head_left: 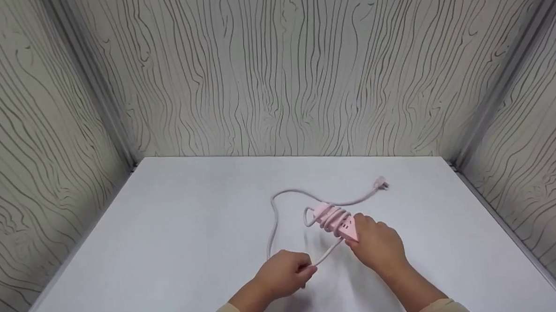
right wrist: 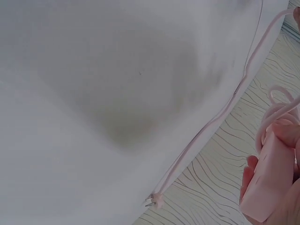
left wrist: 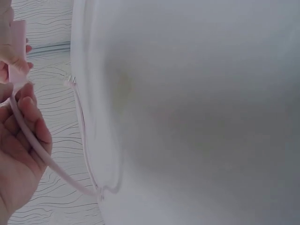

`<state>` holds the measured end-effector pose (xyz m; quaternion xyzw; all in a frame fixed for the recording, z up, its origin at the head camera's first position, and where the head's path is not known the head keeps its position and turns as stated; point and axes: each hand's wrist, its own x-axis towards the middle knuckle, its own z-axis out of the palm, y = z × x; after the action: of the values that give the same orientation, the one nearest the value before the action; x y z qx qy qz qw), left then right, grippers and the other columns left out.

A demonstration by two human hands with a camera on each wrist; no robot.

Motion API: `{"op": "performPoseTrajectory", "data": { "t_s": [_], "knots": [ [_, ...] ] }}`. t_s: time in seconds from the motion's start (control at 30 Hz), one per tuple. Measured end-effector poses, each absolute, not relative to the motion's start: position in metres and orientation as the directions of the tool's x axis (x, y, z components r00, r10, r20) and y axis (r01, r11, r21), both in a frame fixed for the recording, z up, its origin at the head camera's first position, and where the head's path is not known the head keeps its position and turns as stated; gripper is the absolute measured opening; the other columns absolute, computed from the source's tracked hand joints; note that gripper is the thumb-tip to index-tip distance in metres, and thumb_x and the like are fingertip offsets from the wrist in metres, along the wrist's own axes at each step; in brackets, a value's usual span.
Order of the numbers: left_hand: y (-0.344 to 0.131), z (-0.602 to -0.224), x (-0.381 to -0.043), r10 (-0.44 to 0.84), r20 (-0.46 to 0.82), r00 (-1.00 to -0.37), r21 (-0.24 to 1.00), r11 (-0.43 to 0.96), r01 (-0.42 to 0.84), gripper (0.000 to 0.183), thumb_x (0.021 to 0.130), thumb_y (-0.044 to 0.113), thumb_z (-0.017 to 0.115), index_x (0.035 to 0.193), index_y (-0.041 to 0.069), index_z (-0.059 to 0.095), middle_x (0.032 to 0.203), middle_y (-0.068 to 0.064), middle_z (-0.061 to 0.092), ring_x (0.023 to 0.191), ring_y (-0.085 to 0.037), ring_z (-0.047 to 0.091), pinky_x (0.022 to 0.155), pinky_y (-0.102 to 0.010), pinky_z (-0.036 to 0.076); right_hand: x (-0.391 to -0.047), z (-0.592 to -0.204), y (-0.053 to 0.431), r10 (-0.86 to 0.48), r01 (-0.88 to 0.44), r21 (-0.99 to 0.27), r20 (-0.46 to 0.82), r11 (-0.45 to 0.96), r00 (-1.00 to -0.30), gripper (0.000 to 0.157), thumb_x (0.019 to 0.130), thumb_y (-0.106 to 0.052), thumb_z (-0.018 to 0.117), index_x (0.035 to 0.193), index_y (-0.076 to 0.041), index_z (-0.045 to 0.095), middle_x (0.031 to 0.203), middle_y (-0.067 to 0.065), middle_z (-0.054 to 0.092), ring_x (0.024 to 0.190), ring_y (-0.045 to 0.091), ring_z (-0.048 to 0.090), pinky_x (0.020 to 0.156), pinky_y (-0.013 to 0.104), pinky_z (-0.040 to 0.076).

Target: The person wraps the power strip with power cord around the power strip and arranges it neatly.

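Note:
A pink power strip (head_left: pixel 349 228) is held above the table by my right hand (head_left: pixel 380 243), which grips its near end. Several turns of its pale pink cord (head_left: pixel 332 218) wrap around the strip's far half, and a loose loop sticks out at the far end. From the strip, a stretch of cord runs down to my left hand (head_left: pixel 285 273), which pinches it between thumb and curled fingers. Beyond that hand the cord curves across the table to the plug (head_left: pixel 381 184), whose metal prongs show in the right wrist view. In that view the fingers (right wrist: pixel 251 171) wrap the strip's body.
The white table (head_left: pixel 191 216) spreads under both hands. Behind it rises a wood-grain patterned wall (head_left: pixel 255 72), with similar panels at left and right. Dark metal posts (head_left: pixel 89 80) stand at the back corners.

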<state>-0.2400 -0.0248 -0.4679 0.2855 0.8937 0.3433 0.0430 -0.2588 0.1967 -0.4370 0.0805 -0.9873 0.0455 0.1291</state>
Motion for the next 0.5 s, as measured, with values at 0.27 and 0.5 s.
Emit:
{"op": "performPoseTrajectory", "data": {
  "t_s": [0.27, 0.5],
  "knots": [
    [-0.029, -0.458, -0.242, 0.621, 0.223, -0.751, 0.439, 0.624, 0.647, 0.024, 0.09, 0.03, 0.055, 0.07, 0.018, 0.054, 0.055, 0.013, 0.041, 0.051, -0.002, 0.038, 0.048, -0.017, 0.032, -0.258, -0.442, 0.206, -0.227, -0.231, 0.0, 0.186, 0.973, -0.956, 0.053, 0.072, -0.034, 0.074, 0.112, -0.005, 0.055, 0.095, 0.009, 0.063, 0.07, 0.027, 0.057, 0.06, 0.041, 0.045],
    [-0.028, -0.447, -0.243, 0.703, 0.286, -0.651, 0.276, 0.59, 0.759, 0.02, 0.09, 0.031, 0.055, 0.074, 0.021, 0.059, 0.059, 0.015, 0.048, 0.053, 0.0, 0.041, 0.052, -0.016, 0.034, -0.254, -0.441, 0.198, -0.231, -0.229, 0.028, 0.124, 0.973, -0.965, 0.051, 0.071, -0.033, 0.075, 0.112, -0.008, 0.057, 0.096, 0.008, 0.064, 0.076, 0.029, 0.058, 0.066, 0.044, 0.046]
  ]
}}
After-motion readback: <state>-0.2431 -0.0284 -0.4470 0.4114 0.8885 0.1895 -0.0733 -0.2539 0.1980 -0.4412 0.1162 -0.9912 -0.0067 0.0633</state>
